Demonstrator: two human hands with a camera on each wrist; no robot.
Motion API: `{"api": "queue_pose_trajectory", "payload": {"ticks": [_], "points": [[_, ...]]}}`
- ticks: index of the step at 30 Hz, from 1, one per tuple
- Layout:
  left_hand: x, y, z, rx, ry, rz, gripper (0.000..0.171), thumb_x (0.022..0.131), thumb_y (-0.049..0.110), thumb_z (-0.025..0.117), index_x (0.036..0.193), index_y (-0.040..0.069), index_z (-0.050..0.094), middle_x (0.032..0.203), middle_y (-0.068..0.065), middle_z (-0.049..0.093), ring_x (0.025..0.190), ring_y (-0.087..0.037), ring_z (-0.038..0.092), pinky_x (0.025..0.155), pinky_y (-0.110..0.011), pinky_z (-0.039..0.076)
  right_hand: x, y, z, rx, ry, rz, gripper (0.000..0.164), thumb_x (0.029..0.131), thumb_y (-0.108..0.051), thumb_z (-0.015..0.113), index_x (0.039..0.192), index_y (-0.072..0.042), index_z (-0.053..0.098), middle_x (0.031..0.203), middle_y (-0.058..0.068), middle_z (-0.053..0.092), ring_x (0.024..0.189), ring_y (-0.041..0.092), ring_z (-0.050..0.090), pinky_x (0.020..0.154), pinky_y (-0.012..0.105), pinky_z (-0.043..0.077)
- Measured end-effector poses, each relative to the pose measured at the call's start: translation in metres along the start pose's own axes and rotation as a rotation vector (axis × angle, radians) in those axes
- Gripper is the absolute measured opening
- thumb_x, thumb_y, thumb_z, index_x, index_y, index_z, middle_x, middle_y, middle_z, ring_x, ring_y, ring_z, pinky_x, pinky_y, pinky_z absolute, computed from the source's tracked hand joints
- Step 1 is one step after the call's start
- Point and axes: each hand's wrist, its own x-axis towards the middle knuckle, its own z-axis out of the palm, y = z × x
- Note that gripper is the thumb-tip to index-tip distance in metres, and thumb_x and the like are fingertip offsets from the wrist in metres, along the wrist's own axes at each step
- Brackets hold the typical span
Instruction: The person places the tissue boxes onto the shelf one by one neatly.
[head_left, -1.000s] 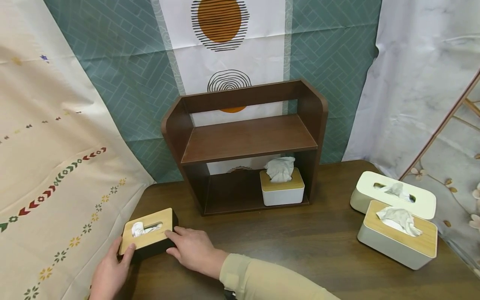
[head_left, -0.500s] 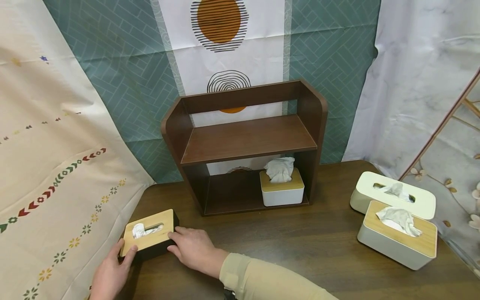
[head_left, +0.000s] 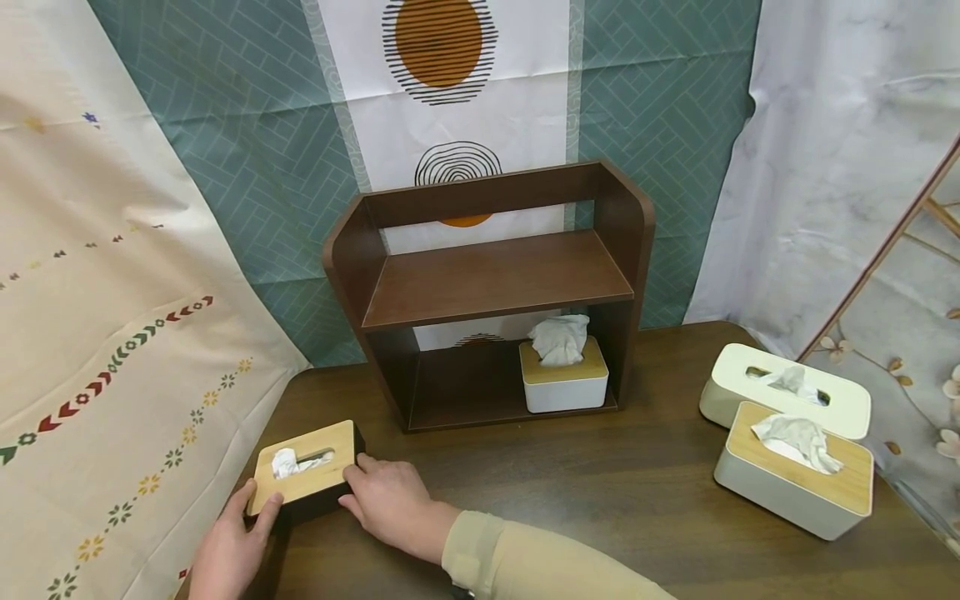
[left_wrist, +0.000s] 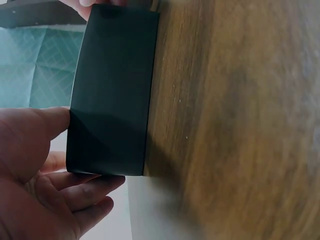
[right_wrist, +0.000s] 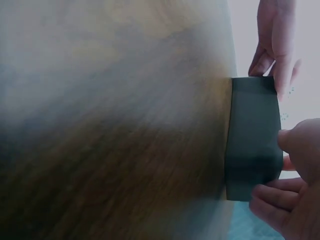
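A tissue box with dark sides and a light wooden lid lies on the table at the left, a white tissue showing in its slot. My left hand grips its left end, thumb at the lid's front edge. At the right end, my right hand holds the corner between thumb and fingers. The left wrist view shows the box's dark long side resting on or very near the wood, with the left fingers around its end. In the right wrist view both hands hold opposite ends.
A dark brown two-tier shelf stands at the back. On its lower level, at the right, sits a white tissue box with a wooden lid. Two more tissue boxes, one cream and one wooden-lidded, stand on the right. A patterned cloth borders the left.
Both hands have moved the dark tissue box slightly to the right and a little nearer. Their hold on its ends looks the same. The shelf and other boxes have not moved.
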Motion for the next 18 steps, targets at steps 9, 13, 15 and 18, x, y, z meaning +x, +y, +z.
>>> {"api": "queue_pose_trajectory", "payload": {"ticks": [9,13,15,18], "points": [[-0.005,0.004,-0.001,0.029,-0.061,0.013,0.080,0.116,0.052,0.050,0.160,-0.014,0.034,0.158,-0.045,0.036,0.138,-0.070,0.045,0.108,-0.078,0.041,-0.008,0.003,-0.003,-0.047,0.029,-0.027,0.031,0.107,-0.051,0.071,0.094,-0.023,0.067,0.084,-0.009,0.054,0.062,0.004,0.058,0.050,0.022,0.044],[-0.008,0.005,-0.001,0.029,-0.081,0.017,0.083,0.116,0.055,0.048,0.161,-0.013,0.033,0.159,-0.044,0.036,0.137,-0.070,0.045,0.107,-0.078,0.042,-0.011,0.005,-0.005,-0.053,0.026,-0.037,0.031,0.106,-0.050,0.073,0.094,-0.022,0.067,0.084,-0.009,0.055,0.063,0.004,0.060,0.050,0.022,0.045],[-0.009,0.007,-0.001,0.027,-0.089,0.019,0.084,0.116,0.056,0.048,0.162,-0.013,0.032,0.160,-0.044,0.035,0.138,-0.070,0.044,0.108,-0.078,0.041,-0.013,0.006,-0.007,-0.056,0.022,-0.041,0.031,0.106,-0.049,0.074,0.094,-0.022,0.066,0.084,-0.008,0.054,0.064,0.004,0.061,0.051,0.022,0.046],[-0.010,0.008,0.000,0.022,-0.098,0.022,0.085,0.116,0.057,0.048,0.162,-0.012,0.032,0.160,-0.044,0.034,0.139,-0.070,0.044,0.108,-0.078,0.040,-0.016,0.007,-0.009,-0.057,0.011,-0.043,0.031,0.106,-0.049,0.073,0.094,-0.022,0.066,0.084,-0.009,0.054,0.064,0.004,0.060,0.052,0.021,0.046]]}}
